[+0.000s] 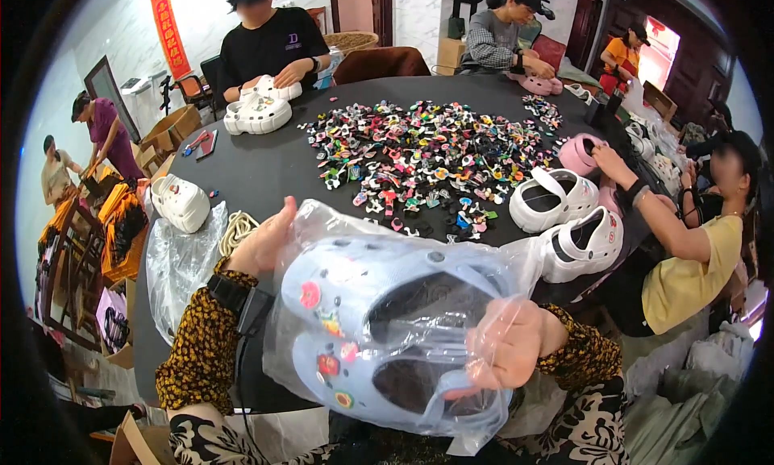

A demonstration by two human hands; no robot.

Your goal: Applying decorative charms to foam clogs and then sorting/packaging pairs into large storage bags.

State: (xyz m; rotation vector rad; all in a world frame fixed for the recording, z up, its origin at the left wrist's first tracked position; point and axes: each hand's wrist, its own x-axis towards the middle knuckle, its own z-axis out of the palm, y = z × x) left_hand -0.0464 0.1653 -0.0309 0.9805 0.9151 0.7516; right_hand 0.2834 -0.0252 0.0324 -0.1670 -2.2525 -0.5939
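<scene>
— What's in the hands?

— A clear bag (403, 247) with a pair of pale blue clogs (387, 328) inside, low in the centre of the frame. The clogs lie side by side, with small coloured charms on their fronts toward the left.

— How is it gripped?

— The right hand (508, 344), lower right of centre, is curled closed on the bag's plastic at the heel end. The left hand (262, 243), left of centre, presses against the bag's upper left corner with fingers extended; whether they pinch the plastic, I cannot tell. A dark watch (230, 292) sits on that wrist.

— And around it?

— A round black table (250, 175) fills the middle. A broad heap of charms (427, 155) spreads over its upper centre. Right of the bag stand white clogs (564, 215). Another white pair (258, 110) lies at the upper left under a seated person's hands, and one more white clog (179, 203) sits at the left edge, beside an empty plastic bag (181, 259) and a coil of pale cord (236, 230).

— Others working?

— Yes. A person in yellow at the right reaches onto the table toward a pink clog (579, 152); another sits at the top centre in a checked shirt.
</scene>
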